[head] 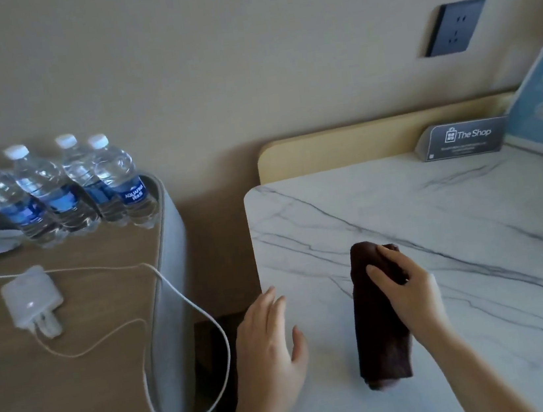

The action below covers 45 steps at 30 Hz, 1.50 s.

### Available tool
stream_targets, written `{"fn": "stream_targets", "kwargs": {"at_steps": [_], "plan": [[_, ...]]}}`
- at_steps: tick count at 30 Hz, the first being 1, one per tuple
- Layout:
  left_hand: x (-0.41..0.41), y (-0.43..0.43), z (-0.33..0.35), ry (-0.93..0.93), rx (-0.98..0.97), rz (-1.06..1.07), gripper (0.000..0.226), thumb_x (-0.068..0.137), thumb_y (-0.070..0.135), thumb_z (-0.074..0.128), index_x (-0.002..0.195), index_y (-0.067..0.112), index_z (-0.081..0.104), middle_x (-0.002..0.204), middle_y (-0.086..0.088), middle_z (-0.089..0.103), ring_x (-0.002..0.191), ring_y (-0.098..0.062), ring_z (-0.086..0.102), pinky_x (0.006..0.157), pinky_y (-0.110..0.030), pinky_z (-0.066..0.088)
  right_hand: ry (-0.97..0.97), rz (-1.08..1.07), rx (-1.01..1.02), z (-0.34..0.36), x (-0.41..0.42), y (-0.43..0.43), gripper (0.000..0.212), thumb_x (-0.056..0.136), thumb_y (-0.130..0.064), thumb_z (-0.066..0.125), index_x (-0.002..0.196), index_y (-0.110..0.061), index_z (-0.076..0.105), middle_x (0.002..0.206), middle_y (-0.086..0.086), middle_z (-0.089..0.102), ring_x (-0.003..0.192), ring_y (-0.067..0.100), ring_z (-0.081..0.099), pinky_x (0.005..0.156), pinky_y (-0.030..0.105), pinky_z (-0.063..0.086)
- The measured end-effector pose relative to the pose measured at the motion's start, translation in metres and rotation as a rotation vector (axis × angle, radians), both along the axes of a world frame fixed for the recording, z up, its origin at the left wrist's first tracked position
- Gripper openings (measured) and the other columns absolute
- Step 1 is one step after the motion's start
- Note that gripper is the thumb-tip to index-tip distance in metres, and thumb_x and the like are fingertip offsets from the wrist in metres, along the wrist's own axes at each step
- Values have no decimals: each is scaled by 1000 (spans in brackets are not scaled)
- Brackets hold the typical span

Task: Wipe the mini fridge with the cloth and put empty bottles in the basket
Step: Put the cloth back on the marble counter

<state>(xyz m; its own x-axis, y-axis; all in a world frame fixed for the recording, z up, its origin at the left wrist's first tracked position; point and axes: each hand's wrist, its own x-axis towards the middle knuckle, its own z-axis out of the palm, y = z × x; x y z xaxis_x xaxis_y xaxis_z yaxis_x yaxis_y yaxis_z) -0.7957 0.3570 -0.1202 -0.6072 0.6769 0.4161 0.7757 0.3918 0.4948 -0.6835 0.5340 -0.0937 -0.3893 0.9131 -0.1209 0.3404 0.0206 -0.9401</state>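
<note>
Dark brown cloth [380, 323], folded into a long narrow pad, lies on the marble-patterned top [476, 248], its length running away from the person. The right hand [408, 288] is on its far half, fingers [381, 276] curled over the top fold, closing on the fabric. Whether the thumb has pinched underneath, I cannot tell. Left hand [269, 341] is spread flat and empty, hovering at the near-left edge of that top, fingers apart, holding nothing.

The cloth looks soft and light, and it will likely sag and unfold if lifted by one corner. Better, I'd say, to take it across the middle of the fold, all layers together, so the pad stays whole for wiping.

Off to the left, across a gap, four water bottles [64, 191] with white caps stand in a row at the back of a wooden side table [82, 403]. They look full, not empty. In front of them are a white charger [31, 303] and its looping cable [186, 307]. No fridge front or basket in view. At the far right, a "The Shop" sign [463, 138].
</note>
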Motion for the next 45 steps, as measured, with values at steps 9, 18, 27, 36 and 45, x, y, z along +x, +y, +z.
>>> {"fn": "stream_targets", "kwargs": {"at_steps": [9,18,27,36,45], "plan": [[-47,40,0,3,122,-135,36,80,23,47,113,11,53,121,-10,59,112,-22,51,90,-33,44,164,-399,-110,-15,-66,9,43,83,-18,66,125,-14,55,109,1,57,103,15,52,88,25,40],[-51,51,-15,-68,4,-110,38,80,25,48,113,9,60,122,-8,59,112,-25,57,85,-41,51,328,-593,-316,-42,-96,5,47,84,-20,64,128,-19,47,113,-1,53,109,19,52,97,39,43],[-35,68,-24,50,-137,-97,47,76,24,39,114,8,60,128,-11,57,122,-32,50,89,-52,44,47,-289,-244,-50,-64,9,46,86,-27,61,128,-20,43,101,6,59,86,26,62,75,43,54],[-19,81,-30,189,-293,-81,56,66,18,73,119,9,60,130,-12,55,122,-32,49,88,-52,45,-343,322,1123,-51,-31,46,36,78,-31,58,110,-16,66,112,10,63,106,32,57,87,45,45],[-22,96,-48,139,-338,-54,62,60,6,79,119,8,61,130,-8,56,120,-26,52,83,-40,51,-198,420,1115,-90,-34,66,38,82,-20,50,120,-22,49,124,12,59,112,37,56,83,48,50]]}}
